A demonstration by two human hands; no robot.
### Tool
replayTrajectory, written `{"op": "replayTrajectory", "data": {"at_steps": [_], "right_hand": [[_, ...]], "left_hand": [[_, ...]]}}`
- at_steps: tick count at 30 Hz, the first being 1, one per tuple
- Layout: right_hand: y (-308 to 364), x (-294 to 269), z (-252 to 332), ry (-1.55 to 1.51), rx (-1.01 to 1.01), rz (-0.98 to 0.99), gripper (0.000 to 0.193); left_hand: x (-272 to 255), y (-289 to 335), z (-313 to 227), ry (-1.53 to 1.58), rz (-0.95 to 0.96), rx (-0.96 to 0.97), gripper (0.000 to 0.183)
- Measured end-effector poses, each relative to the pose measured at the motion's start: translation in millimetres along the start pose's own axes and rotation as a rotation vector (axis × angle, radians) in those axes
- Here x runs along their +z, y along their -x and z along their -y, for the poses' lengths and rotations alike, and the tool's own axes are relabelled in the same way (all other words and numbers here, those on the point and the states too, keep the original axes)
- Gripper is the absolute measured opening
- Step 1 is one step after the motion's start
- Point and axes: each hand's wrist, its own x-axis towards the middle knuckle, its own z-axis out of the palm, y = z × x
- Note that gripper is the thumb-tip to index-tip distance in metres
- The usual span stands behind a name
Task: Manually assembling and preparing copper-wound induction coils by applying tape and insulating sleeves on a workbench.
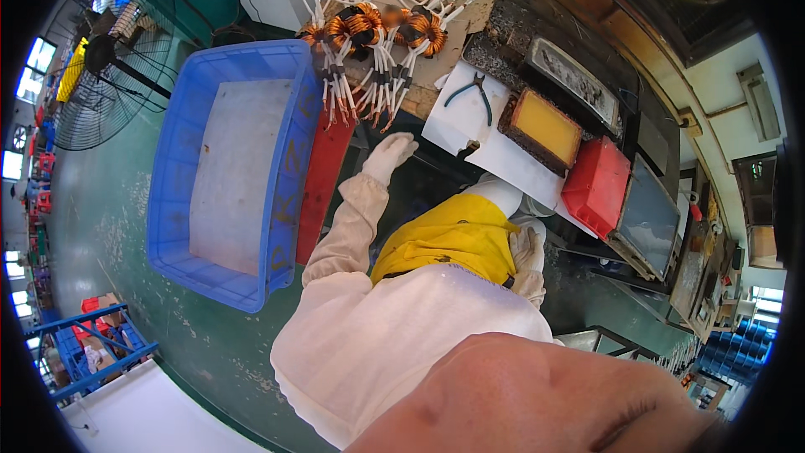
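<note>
My left hand [390, 158], in a pale glove, hovers just below the near edge of the bench with its fingers loosely stretched and nothing in them. Closest to it are the white-sleeved leads [381, 88] of several copper-wound ring coils [356, 27], which lie on brown cardboard [470, 15]. Beside the yellow apron [449, 239] my gloved right hand [527, 243] hangs low, its fingers too poorly seen to read. Pliers [474, 99] with dark green handles lie spread on a white sheet [444, 126]. A small dark tool [469, 149] rests at that sheet's near edge.
A big blue crate [281, 193] with a grey sheet inside stands at left, against a red board [323, 176]. Right of the pliers sit a dark-rimmed tray of yellow material [545, 127], a metal trough [574, 80] and a red bin [597, 189]. A large fan [105, 54] stands far left.
</note>
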Motion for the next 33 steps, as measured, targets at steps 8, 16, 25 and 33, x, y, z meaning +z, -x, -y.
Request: {"op": "replayTrajectory", "data": {"at_steps": [8, 16, 25, 33], "right_hand": [[-6.9, 29.1, -8.2, 0.041, 0.023, -0.068, 0.05], [-6.1, 46.2, -11.8, 0.077, 0.071, 0.023, 0.05], [-6.8, 45.2, -10.0, 0.063, 0.11, 0.014, 0.046], [-5.7, 49.5, -8.0, 0.039, 0.112, -0.002, 0.042]], "left_hand": [[-2.0, -84.5, -50.6, -0.531, -0.001, 0.297, 0.045], [-46.1, -118.5, -18.2, -1.185, -0.452, 0.5, 0.059], [-71.8, -70.6, 19.4, -1.294, -0.618, 0.368, 0.061], [-58.1, -20.6, 37.5, -1.014, -0.291, -0.109, 0.052]]}}
